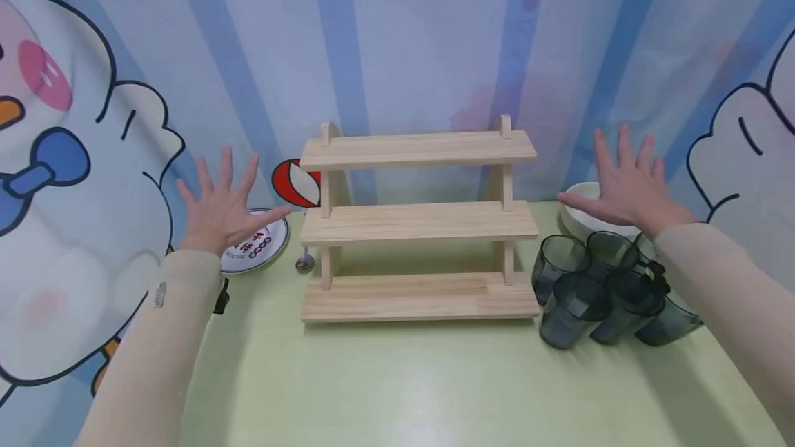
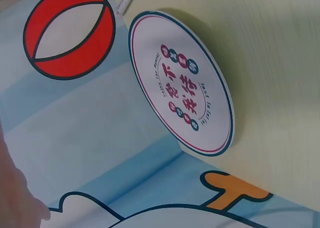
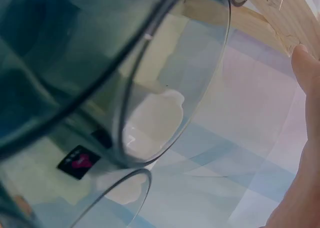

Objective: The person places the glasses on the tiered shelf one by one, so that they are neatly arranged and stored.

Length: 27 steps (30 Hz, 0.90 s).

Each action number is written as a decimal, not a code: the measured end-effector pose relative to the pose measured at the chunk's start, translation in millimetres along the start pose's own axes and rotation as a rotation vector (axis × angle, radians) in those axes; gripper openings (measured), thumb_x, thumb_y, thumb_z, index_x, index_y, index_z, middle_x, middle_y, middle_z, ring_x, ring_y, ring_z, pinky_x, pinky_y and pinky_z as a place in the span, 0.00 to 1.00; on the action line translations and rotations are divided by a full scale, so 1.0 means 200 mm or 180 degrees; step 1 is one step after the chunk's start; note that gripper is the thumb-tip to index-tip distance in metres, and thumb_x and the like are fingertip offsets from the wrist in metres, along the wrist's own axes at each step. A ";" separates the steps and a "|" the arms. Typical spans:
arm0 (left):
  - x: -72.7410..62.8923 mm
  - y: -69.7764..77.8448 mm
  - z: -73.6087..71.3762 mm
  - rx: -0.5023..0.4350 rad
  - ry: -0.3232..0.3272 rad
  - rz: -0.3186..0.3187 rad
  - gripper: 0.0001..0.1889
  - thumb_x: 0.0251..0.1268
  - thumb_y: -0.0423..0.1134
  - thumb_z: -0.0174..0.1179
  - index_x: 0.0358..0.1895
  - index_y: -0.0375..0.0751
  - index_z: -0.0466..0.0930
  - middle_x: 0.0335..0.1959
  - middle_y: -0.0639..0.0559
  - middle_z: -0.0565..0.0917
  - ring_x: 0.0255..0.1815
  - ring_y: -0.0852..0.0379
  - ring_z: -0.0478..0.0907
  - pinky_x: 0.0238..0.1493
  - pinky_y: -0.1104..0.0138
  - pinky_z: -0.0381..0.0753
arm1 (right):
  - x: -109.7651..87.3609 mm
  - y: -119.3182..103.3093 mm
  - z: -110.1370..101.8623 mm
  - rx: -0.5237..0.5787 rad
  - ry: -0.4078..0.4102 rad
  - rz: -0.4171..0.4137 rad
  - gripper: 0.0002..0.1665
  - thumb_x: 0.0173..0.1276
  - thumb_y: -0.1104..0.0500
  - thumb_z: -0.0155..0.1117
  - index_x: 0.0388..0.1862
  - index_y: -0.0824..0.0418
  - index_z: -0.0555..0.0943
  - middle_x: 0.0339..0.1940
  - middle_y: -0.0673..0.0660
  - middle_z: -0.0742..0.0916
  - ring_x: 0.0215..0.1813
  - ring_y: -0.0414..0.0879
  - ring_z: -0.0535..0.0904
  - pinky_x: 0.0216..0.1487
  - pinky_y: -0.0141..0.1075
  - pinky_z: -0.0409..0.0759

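Pale green tabletop (image 1: 404, 385) carries everything, and I work down from the biggest thing on it. At the middle of its far edge, against the cartoon backdrop (image 1: 397, 40), stands the rack (image 1: 419, 226), three bare wooden shelves stepped back one above the other.

At the right edge, just beside the rack's lowest shelf, the cups (image 1: 596, 288) stand bunched and touching, dark smoky plastic, mouths up. Behind them, at the far right corner, sits the bowl (image 1: 584, 216), white. At the far left corner lies the plate (image 1: 261, 247), white with a dark rim and printed characters, and a spoon (image 1: 305, 262) rests between it and the rack.

My left hand (image 1: 220, 209) hovers above the plate with fingers spread wide, holding nothing. My right hand (image 1: 627, 188) hangs over the bowl and the back cups, fingers likewise splayed and empty; my right wrist view shows a cup rim close under it.

As I judge it, the cups are what my right hand should go for, and the cluster is the difficulty: they touch each other, so I would take the nearest front cup first, closing round its wall low down and lifting straight up before swinging toward a shelf, lest I tip a neighbour. The shelves are shallow, so a cup wants setting squarely, well back from the lip.
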State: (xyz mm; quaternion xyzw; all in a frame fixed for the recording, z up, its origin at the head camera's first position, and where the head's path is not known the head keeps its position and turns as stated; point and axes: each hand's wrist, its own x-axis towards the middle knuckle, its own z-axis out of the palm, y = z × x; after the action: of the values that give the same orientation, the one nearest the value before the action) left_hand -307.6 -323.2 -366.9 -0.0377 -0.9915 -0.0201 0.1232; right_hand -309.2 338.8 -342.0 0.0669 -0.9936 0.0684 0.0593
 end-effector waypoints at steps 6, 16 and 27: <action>-0.01 0.03 0.01 -0.0225 -0.0092 -0.0031 0.58 0.59 0.86 0.43 0.86 0.65 0.30 0.87 0.45 0.24 0.82 0.23 0.21 0.68 0.17 0.32 | -0.05 0.02 -0.02 0.0097 -0.0008 -0.0017 0.73 0.67 0.19 0.55 0.87 0.57 0.28 0.83 0.74 0.30 0.77 0.86 0.25 0.71 0.81 0.41; -0.04 0.22 0.04 -0.1315 -0.0504 0.0086 0.53 0.67 0.81 0.46 0.85 0.69 0.28 0.88 0.47 0.29 0.84 0.25 0.29 0.71 0.20 0.44 | -0.23 0.16 -0.06 0.0478 0.0052 0.0127 0.68 0.72 0.27 0.58 0.87 0.60 0.32 0.83 0.76 0.32 0.80 0.82 0.32 0.68 0.83 0.44; -0.12 0.31 0.17 -0.2620 -0.0941 0.0006 0.43 0.72 0.73 0.52 0.85 0.75 0.44 0.87 0.48 0.51 0.83 0.35 0.55 0.76 0.32 0.59 | -0.43 0.27 -0.01 0.0698 0.0240 0.0155 0.61 0.76 0.37 0.61 0.86 0.70 0.40 0.83 0.81 0.46 0.80 0.81 0.42 0.64 0.83 0.52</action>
State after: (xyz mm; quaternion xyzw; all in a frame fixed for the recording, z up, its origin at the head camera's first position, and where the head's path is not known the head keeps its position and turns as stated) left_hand -288.3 -261.2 -403.6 -0.0871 -0.9077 -0.4079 -0.0453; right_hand -232.4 402.9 -357.6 0.0463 -0.9786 0.1806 0.0873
